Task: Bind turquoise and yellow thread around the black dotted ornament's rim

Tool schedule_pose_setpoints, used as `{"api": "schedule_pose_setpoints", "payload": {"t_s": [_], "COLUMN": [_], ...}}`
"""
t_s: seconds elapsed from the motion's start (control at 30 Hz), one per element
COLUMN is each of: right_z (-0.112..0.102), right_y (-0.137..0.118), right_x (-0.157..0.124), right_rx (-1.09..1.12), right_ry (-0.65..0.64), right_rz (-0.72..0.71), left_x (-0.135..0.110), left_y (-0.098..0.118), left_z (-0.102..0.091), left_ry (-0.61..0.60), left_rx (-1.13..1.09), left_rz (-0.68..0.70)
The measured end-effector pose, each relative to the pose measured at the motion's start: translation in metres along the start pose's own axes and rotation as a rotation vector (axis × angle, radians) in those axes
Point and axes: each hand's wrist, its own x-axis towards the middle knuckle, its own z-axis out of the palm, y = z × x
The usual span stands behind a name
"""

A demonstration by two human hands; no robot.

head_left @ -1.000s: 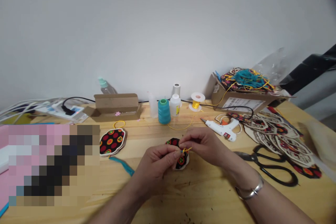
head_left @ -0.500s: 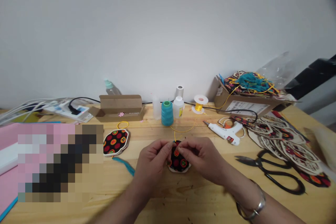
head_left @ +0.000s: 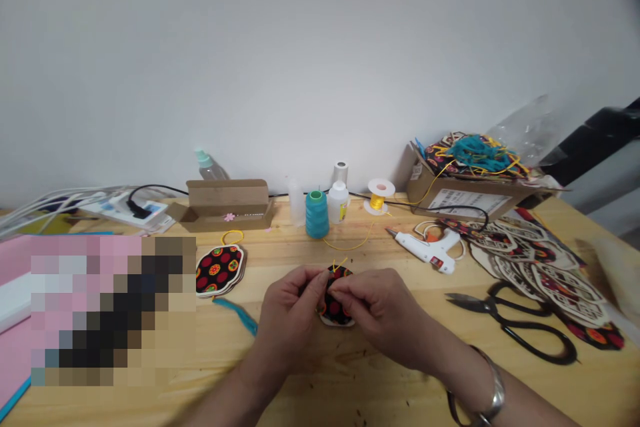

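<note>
Between my hands is a small patterned fabric pendant (head_left: 338,312), black with red and orange flower dots and a pale scalloped wooden edge. Yellow cord (head_left: 339,265) sticks up from its top in two short ends. My left hand (head_left: 295,300) grips the pendant's left side, thumb near the top. Fingers of my right hand (head_left: 375,297) are pinched together over the upper face; whatever is between those fingertips is hidden. A stack of similar pendants (head_left: 220,270) with a yellow loop and a teal tassel (head_left: 236,313) lies to the left.
Black-handled scissors (head_left: 515,320) and a white glue gun (head_left: 430,250) lie right, beside piled wooden cutouts (head_left: 545,273). Behind stand a teal thread cone (head_left: 317,215), a glue bottle (head_left: 339,203), a yellow cord spool (head_left: 377,202), an open cardboard box (head_left: 227,197) and a filled carton (head_left: 460,200).
The yellow cord at the pendant's top now shows two splayed ends instead of one upright strand. My right fingertips have shifted slightly down and left across the pendant.
</note>
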Motion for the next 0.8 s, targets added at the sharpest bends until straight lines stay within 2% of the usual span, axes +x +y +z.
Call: {"api": "schedule_pose_setpoints", "payload": {"t_s": [0.17,0.27,0.37,0.47,0.53,0.67,0.8], "right_z": [-0.003,-0.005,-0.009,-0.016,-0.019,-0.016,-0.01], "right_y": [0.003,0.008,0.012,0.016,0.017,0.02,0.02], "right_x": [-0.001,-0.002,-0.002,0.002,0.005,0.01,0.012], "right_rx": [-0.114,-0.25,-0.297,-0.187,-0.045,0.264,0.372], "right_ry": [0.039,0.128,0.14,0.12,0.118,0.119,0.122], "right_rz": [-0.075,-0.154,-0.186,-0.141,-0.087,0.068,0.152], "left_x": [0.002,0.002,0.001,0.0,0.0,0.001,0.002], "left_y": [0.0,-0.003,-0.005,-0.005,-0.004,0.0,0.002], "left_z": [0.001,0.001,0.002,0.002,0.002,0.001,-0.001], "left_ry": [-0.005,-0.066,-0.178,-0.281,-0.297,-0.253,-0.166], "left_rx": [0.06,0.124,0.144,0.105,0.063,0.006,-0.049], "left_rz": [0.008,0.046,0.085,0.067,0.023,-0.029,-0.06]}}
